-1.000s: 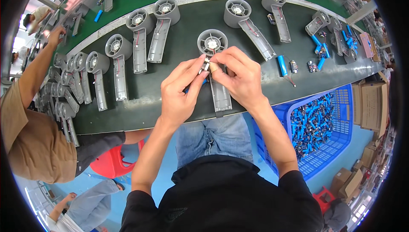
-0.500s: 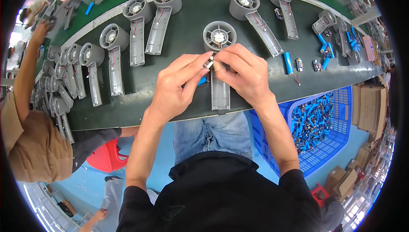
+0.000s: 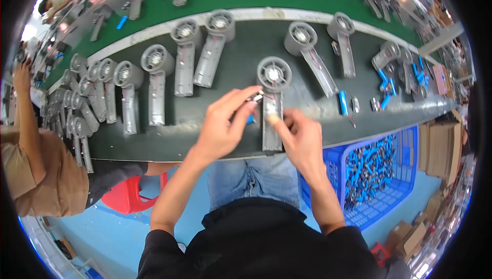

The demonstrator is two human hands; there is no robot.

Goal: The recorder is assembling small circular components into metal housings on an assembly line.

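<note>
A grey fan housing with a round grille [image 3: 274, 74] and an open trough-shaped handle [image 3: 272, 136] lies in front of me, its handle toward me. My left hand [image 3: 224, 125] pinches a small circuit board [image 3: 256, 96] between thumb and fingertips, left of the handle's upper end. Wires near the board are too small to follow. Over the handle's right edge is my right hand [image 3: 302, 138], smeared by motion, with a pale yellowish covering on one fingertip; whether it holds anything is unclear. Part of a blue cylindrical battery [image 3: 250, 119] shows beside my left hand.
Several similar fan housings [image 3: 157, 59] stand along the dark bench [image 3: 236, 151] on the left, others at the right. A blue battery [image 3: 343, 102] and small boards [image 3: 355, 104] lie to the right. A blue crate [image 3: 376, 217] of batteries stands below. A person [image 3: 48, 176] works at far left.
My right hand has drawn away from the board, down and right over the handle. My left hand keeps the board. The view has shifted, so the bench sits lower.
</note>
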